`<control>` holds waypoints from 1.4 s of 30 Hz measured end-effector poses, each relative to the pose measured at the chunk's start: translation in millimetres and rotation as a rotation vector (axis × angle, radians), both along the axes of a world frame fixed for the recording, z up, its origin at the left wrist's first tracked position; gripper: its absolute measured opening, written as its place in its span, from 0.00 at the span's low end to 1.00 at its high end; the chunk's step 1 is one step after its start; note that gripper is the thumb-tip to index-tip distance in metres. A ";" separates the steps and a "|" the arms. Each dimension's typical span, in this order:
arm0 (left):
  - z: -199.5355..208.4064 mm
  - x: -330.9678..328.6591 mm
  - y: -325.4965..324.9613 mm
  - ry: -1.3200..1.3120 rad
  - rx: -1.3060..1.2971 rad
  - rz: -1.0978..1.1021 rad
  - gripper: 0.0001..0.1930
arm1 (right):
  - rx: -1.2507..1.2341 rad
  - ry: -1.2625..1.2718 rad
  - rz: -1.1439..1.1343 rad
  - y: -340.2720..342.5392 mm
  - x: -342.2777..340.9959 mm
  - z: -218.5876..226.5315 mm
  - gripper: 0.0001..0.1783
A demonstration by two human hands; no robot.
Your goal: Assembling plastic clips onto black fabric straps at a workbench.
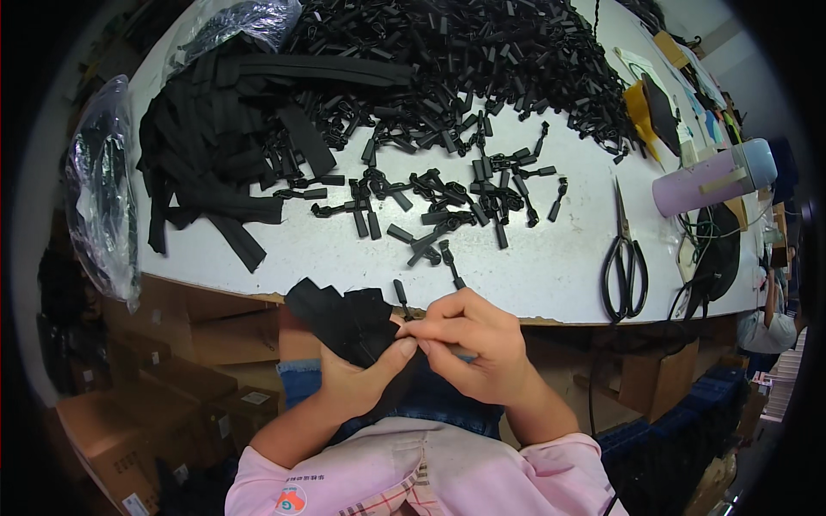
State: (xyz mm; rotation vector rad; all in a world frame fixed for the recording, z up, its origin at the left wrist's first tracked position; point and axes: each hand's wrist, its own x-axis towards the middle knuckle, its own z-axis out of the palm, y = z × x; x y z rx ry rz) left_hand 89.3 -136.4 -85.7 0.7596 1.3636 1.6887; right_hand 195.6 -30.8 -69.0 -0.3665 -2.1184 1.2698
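Note:
My left hand (pixel 361 374) is closed round a bundle of black zipper tapes (pixel 344 322), held at the table's near edge. Against its thumb, my right hand (pixel 477 344) pinches with thumb and forefinger. One black zipper pull (pixel 399 292) sticks up from where the fingertips of both hands meet; its slider end is hidden by the fingers. Just beyond my right hand, another zipper pull (pixel 449 258) lies on the table. More loose zipper pulls (pixel 447 206) are scattered past it, with a large heap of pulls (pixel 482 52) at the back.
A pile of black tapes (pixel 206 129) lies at the left of the white table (pixel 344 267), beside plastic-wrapped packs (pixel 103 189). Black-handled scissors (pixel 624 267) and a pink bottle (pixel 701 187) are at the right. Cardboard boxes (pixel 129 430) stand below, left.

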 end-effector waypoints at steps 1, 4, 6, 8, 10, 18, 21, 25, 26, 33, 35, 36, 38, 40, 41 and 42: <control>-0.5 2.5 0.6 -0.045 0.038 0.058 0.08 | -0.114 0.021 -0.043 -2.8 -1.3 0.0 0.09; 4.4 6.0 3.4 -0.058 0.056 0.118 0.09 | -0.418 0.093 -0.198 -20.6 0.5 -9.7 0.05; 1.7 5.6 1.9 0.008 0.094 0.106 0.09 | -0.398 0.096 -0.176 -23.4 0.7 -12.1 0.05; 0.3 4.7 1.2 0.073 0.133 0.092 0.10 | -0.377 0.098 -0.157 -23.0 0.4 -15.0 0.05; -0.1 2.7 0.9 0.098 0.144 0.096 0.10 | -0.368 0.096 -0.058 -18.8 0.8 -17.6 0.05; 3.7 -5.1 -4.3 -0.138 0.021 -0.079 0.11 | -1.222 0.088 0.268 -6.1 12.3 -14.7 0.02; 6.0 -4.9 -3.7 -0.140 0.027 -0.081 0.10 | -1.191 0.096 0.206 -11.0 7.9 -10.7 0.03; 8.6 0.6 2.0 -0.047 0.062 0.010 0.10 | -0.357 0.134 -0.085 -20.6 0.8 -22.1 0.04; 8.9 0.6 2.0 -0.047 0.063 0.011 0.10 | -0.320 0.109 -0.115 -23.8 1.7 -21.7 0.05; 14.7 0.7 -0.7 0.056 0.059 0.015 0.09 | -0.391 0.045 0.030 -19.0 5.0 -21.9 0.02; 15.9 -1.5 -1.6 0.090 0.060 0.002 0.09 | -0.619 0.095 0.110 -19.4 5.4 -26.4 0.03; 17.1 -2.3 -2.1 0.122 0.022 -0.013 0.08 | -0.618 0.096 0.110 -20.0 5.0 -22.8 0.03; 15.5 -4.5 -2.8 0.154 -0.016 -0.025 0.08 | -0.883 0.069 0.073 -22.8 3.3 -12.5 0.03; 9.8 -7.1 -0.8 0.253 0.057 -0.031 0.08 | -0.651 0.110 0.054 -23.5 3.2 -19.6 0.03; 12.2 -8.0 -1.2 0.254 0.058 -0.031 0.08 | -0.419 0.149 0.034 -23.3 3.2 -21.9 0.03; 16.4 -9.0 -1.8 0.008 -0.034 -0.048 0.08 | -0.418 0.150 0.034 -23.0 2.7 -19.0 0.03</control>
